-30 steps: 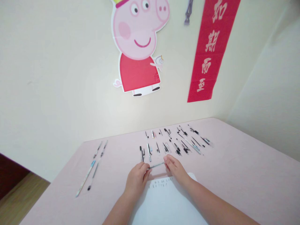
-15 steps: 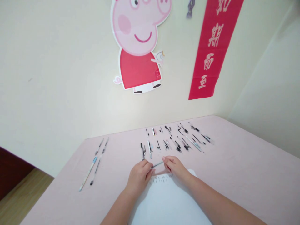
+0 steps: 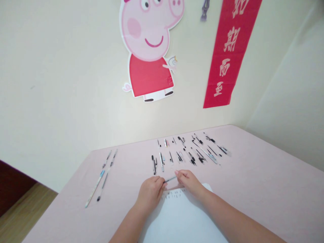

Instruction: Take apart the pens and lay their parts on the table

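Between my two hands a slim pen (image 3: 170, 179) is held slightly aslant, darker toward the left end and pale grey-blue toward the right. My left hand (image 3: 151, 189) pinches its left end. The fingertips of my right hand (image 3: 186, 179) close on its other end. Both ends are hidden by fingers, so I cannot tell whether it is a whole pen or a part of one. Below the hands lies a white sheet of paper (image 3: 183, 219) with small dark marks along its top edge. Past them, pen parts (image 3: 180, 156) lie in rows on the pink table.
On the left side of the table (image 3: 63, 216) lie a white-and-blue pen (image 3: 95, 189), a clear pen with a dark end (image 3: 102, 186) and two more clear pens behind. A cream wall with a cartoon pig cutout (image 3: 152, 76) and a red banner (image 3: 222, 64) rises behind the table.
The view has shifted very slightly. Both hands keep their grip on the pen, and my left fingers have moved a little around its end.
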A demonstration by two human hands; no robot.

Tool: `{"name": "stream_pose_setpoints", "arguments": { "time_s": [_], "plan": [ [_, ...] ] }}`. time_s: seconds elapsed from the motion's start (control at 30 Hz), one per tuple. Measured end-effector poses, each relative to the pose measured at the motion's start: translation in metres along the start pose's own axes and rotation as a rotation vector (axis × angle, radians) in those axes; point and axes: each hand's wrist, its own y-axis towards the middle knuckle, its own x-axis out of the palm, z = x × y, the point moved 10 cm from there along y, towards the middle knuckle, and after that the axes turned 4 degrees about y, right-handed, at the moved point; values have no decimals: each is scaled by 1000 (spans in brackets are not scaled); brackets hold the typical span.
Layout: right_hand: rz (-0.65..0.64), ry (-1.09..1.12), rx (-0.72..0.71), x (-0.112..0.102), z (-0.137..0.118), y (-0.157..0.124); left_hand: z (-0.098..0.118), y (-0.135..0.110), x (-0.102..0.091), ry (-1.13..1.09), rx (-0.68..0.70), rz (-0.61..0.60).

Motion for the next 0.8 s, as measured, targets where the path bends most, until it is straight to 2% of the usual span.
{"name": "stream_pose_setpoints", "arguments": {
  "time_s": [0.23, 0.47, 0.8],
  "plan": [
    [-12, -24, -4, 0, 0, 0, -2, 0, 1, -62, -5, -17],
    [-47, -84, -82, 1, -13, 0, -6, 1, 5, -174, -18, -41],
    [-61, -114, -97, 4, -13, 0, -4, 1, 1, -106, -7, -13]
  ]
}}
